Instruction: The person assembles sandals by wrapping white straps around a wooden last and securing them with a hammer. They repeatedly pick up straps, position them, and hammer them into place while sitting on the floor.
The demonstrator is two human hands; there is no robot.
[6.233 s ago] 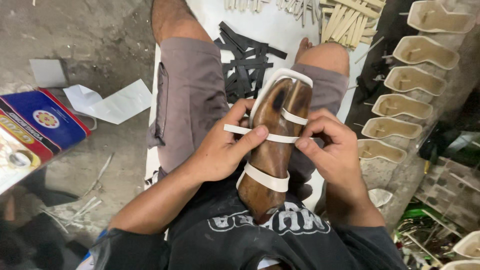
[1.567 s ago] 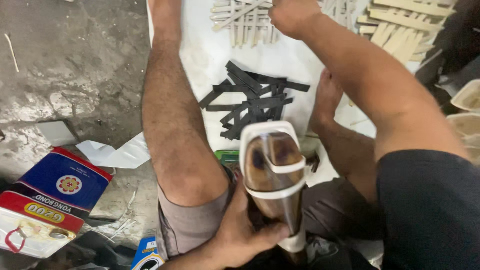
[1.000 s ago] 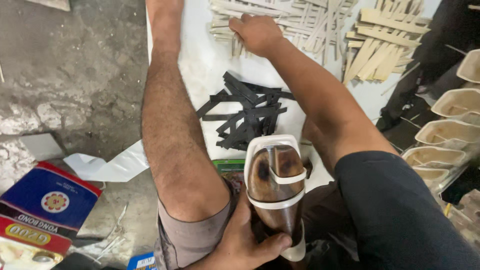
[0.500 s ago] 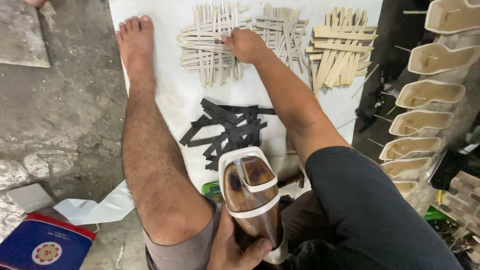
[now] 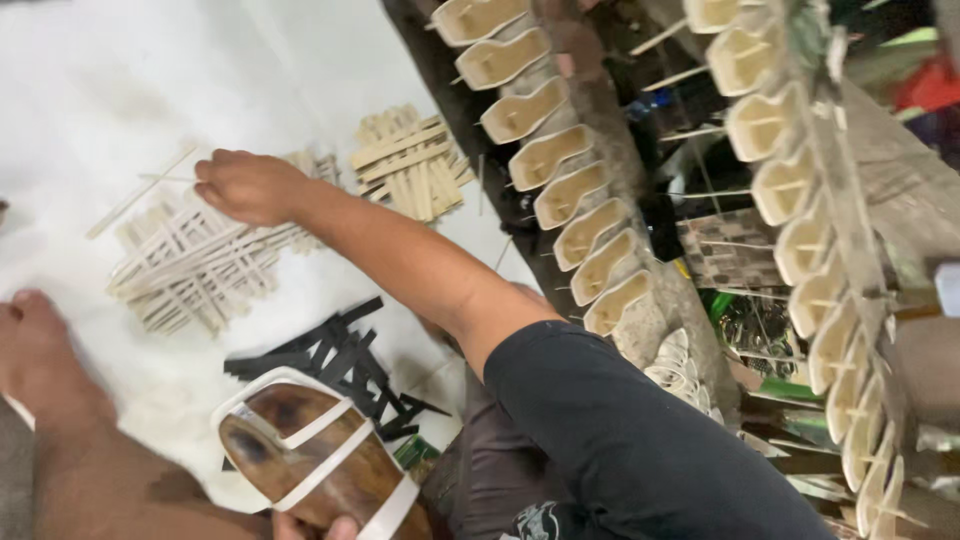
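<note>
On the white sheet, the criss-crossed pile of pale strips lies well ahead of the wooden shoe form, with a loose heap of black strips between them. Reaching far out from the form, the right hand rests on the pile's far edge, fingers curled down onto the strips, whose long axes run mostly slantwise across the reach; whether it has pinched one I cannot tell. Just at the form's near end, the left hand shows only fingertips, closed around the form, which already carries white straps.

packages: green packet beside black strips | labels, signs, screens: none seen
</note>
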